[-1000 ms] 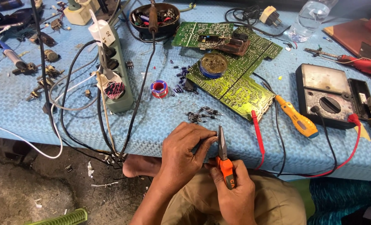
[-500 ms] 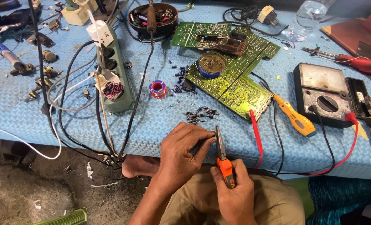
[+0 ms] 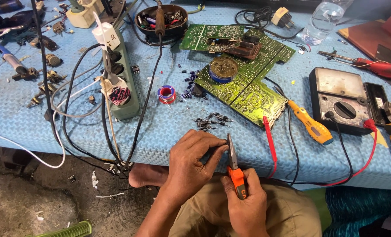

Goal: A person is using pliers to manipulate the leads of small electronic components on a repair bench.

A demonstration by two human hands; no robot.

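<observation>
My right hand (image 3: 247,202) grips orange-handled needle-nose pliers (image 3: 234,164), jaws pointing up, at the near edge of the blue table mat (image 3: 169,123). My left hand (image 3: 191,164) pinches a small dark component (image 3: 223,142) right beside the plier jaws. Both hands sit over my lap. A few similar small dark components (image 3: 210,121) lie on the mat just beyond my fingers. A green circuit board (image 3: 248,83) lies farther out with a round tin (image 3: 222,69) on it.
A green power strip (image 3: 121,83) with black and white cables is at the left. A multimeter (image 3: 342,101) with red probe (image 3: 270,136), a yellow screwdriver (image 3: 311,125), a solder spool (image 3: 166,94) and a black bowl (image 3: 160,18) with a soldering iron stand around. Bare floor lies below at the left.
Both hands have shifted slightly; the pliers stay upright and the left fingers remain pinched at the jaws. Nothing on the table has moved.
</observation>
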